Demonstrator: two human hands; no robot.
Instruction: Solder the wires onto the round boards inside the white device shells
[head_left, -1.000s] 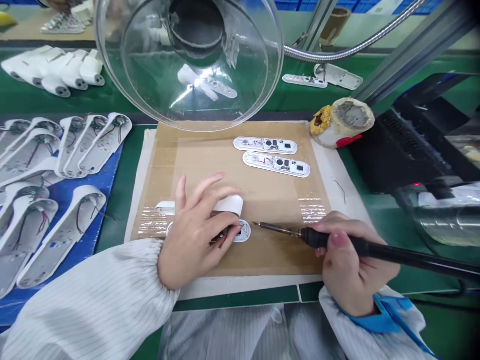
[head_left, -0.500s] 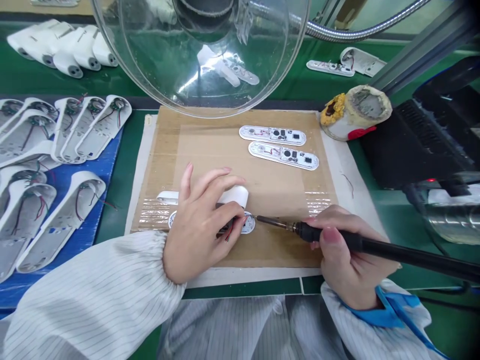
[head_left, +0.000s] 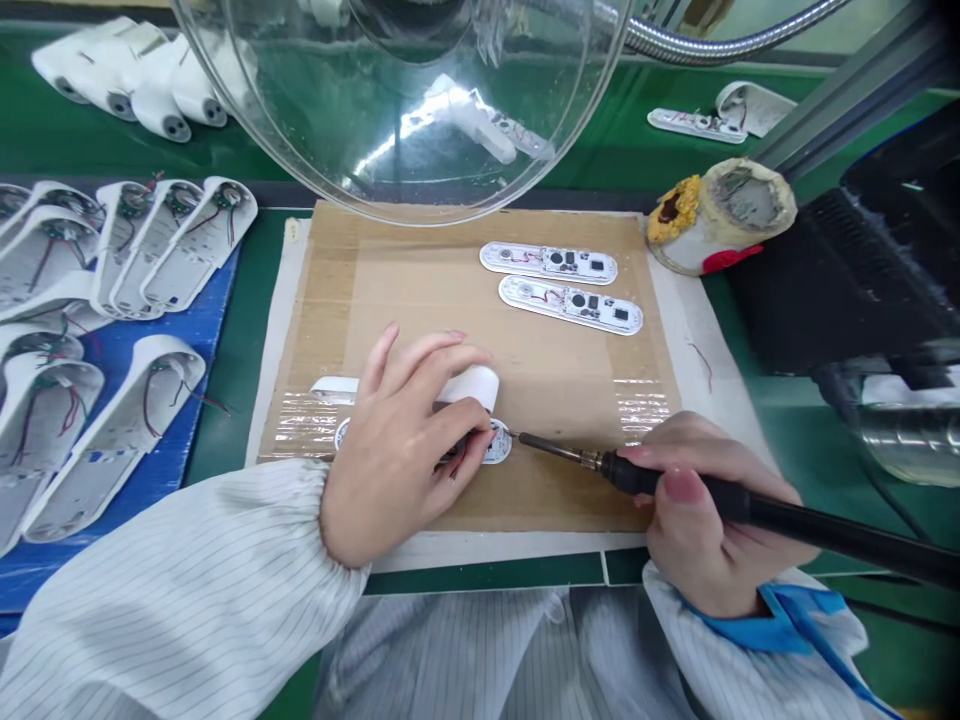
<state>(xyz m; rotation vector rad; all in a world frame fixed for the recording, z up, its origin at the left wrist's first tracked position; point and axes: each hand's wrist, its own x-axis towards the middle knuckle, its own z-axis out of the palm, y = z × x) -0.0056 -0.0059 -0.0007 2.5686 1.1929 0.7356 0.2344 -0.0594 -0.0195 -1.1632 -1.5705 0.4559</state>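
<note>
Item: white housing [head_left: 471,384] + small pcb [head_left: 499,447], at near edge of cardboard mat [head_left: 420,280]. L hand [head_left: 405,440] curled over both, pinning them flat, prob. for steadiness. R hand [head_left: 705,520] clamped pen-style on soldering iron [head_left: 675,484]; tip at pcb rim.

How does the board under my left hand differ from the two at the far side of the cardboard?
The held board is mostly covered by the left hand; the two far boards lie bare, untouched. The held board has the tip of the soldering iron, in the right hand, at its end and a white housing beside it; the far boards lie alone. All are white, round-ended, on the cardboard mat.
</note>
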